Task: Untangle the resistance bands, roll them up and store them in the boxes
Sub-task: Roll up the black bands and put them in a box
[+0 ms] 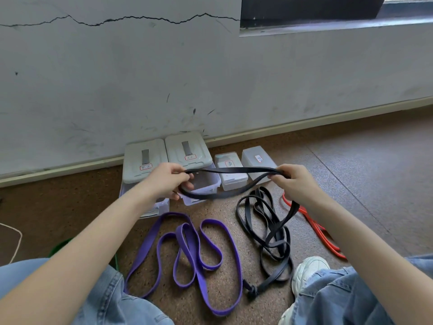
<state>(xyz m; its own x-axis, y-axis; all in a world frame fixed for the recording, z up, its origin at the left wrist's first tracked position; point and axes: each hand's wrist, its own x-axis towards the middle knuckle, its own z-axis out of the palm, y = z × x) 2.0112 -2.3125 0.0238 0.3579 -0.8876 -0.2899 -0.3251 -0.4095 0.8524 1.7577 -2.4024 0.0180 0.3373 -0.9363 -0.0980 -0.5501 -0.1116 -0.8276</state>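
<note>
- Left hand (pixel 169 181) pinching one end of a lifted stretch of the black band (pixel 234 171), fingers curled round it; right hand (pixel 294 181) gripping the other end the same way.
- Held apart and up off the floor (pixel 351 172), probably to draw a length taut and see where the twist sits (a half-turn shows near the middle of the span).
- Below the span, a slack loop sagging from the left hand towards the right; from the right hand, more of the band trailing down to the heap on the floor.
- Black band: narrow, flat, matte, lying in many crossed loops between the knees, with a tight knot (pixel 251 290) at the near end, just beside the purple band (pixel 187 242).
- Purple band: wider, flat, spread on the floor in open loops, seemingly less snarled.
- Red band (pixel 311 224) on the floor beyond the right forearm, partly hidden; a bit of something green (pixel 58 246) by the left knee, too hidden to name.
- Boxes along the wall (pixel 210 78): two larger open boxes (pixel 203 184) with lids (pixel 145 160) propped back (ready to take rolled bands, by the look of it), and two small closed boxes (pixel 230 171) to their right.
- Nothing rolled or stored yet, judging from how all lies; untangling stage only.
</note>
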